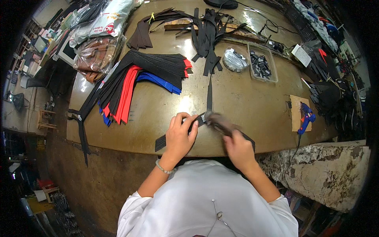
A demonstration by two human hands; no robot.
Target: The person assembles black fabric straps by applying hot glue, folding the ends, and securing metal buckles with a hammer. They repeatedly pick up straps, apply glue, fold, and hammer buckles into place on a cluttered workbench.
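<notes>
A black webbing strap [161, 143] lies slantwise near the table's front edge, and another part of it shows at the right by my right hand. My left hand [182, 135] presses on this strap, its thumb and fingers pinching it close to a small pale patch. My right hand [240, 149] grips what looks like a hammer [221, 123], smeared by motion, its head over the strap beside that patch. A narrow black strap [209, 94] runs away from this spot toward the far side. The exact join under the hammer head is hidden.
Fanned black, red and blue strips [128, 93] lie at left, near plastic-wrapped goods [98, 55]. Farther back are bundled black straps [207, 37], a round tub [235, 60] and a clear box of black buckles [260, 65]. A blue glue gun [305, 118] lies at right, its cord hanging down.
</notes>
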